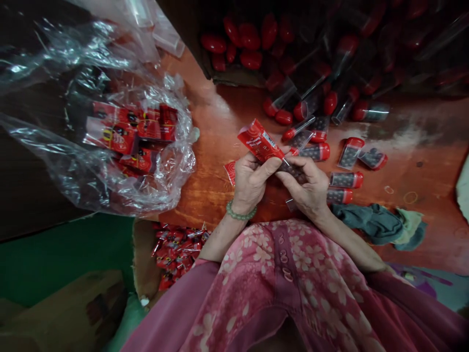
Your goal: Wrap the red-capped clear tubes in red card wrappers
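Note:
Over the middle of the red-brown table, my left hand (251, 181) grips a red printed sleeve (261, 140) between thumb and fingers. My right hand (306, 183) holds a clear tube of dark beads (291, 167), whose end meets the lower end of the sleeve. How far the tube reaches into the sleeve is hidden by my fingers. Another red printed piece (230, 172) lies beside my left hand. Right of my hands lie several clear tubes with red caps and dark beads, one of them a bead-filled tube (346, 179).
An open plastic bag (176, 161) with red printed sleeves (124, 134) is on the left. A dark box (238, 87) of red-capped tubes stands at the back. Below left is a carton (142, 259) of red packets; cloths (370, 222) lie at the right.

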Demonstrator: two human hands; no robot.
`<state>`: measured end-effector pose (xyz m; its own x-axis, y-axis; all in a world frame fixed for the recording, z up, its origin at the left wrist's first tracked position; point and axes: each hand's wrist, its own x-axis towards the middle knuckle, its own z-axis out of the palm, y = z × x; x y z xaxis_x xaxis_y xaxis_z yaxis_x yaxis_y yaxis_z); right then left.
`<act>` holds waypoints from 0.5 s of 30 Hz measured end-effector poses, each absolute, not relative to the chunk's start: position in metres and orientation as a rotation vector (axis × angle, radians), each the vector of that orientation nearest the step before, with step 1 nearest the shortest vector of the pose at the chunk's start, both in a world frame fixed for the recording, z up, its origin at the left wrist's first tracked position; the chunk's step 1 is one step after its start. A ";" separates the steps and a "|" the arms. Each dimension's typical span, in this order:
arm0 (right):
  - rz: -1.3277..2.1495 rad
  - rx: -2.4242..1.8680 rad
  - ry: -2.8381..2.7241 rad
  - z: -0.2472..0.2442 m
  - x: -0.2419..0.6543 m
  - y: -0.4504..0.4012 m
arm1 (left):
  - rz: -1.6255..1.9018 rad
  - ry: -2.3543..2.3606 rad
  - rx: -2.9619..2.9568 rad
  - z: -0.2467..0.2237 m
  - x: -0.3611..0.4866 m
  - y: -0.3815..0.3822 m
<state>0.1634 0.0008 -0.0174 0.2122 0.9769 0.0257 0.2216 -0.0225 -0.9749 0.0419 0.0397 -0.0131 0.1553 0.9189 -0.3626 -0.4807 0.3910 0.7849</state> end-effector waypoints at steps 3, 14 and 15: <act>0.859 -1.465 -1.262 -0.011 0.164 0.001 | 1.016 0.912 0.570 -0.011 0.040 0.039; 1.510 -1.268 -0.821 -0.007 0.176 0.010 | 0.887 0.874 0.562 -0.012 0.038 0.037; 1.522 -1.258 -0.828 -0.008 0.177 0.010 | 0.902 0.876 0.541 -0.011 0.039 0.038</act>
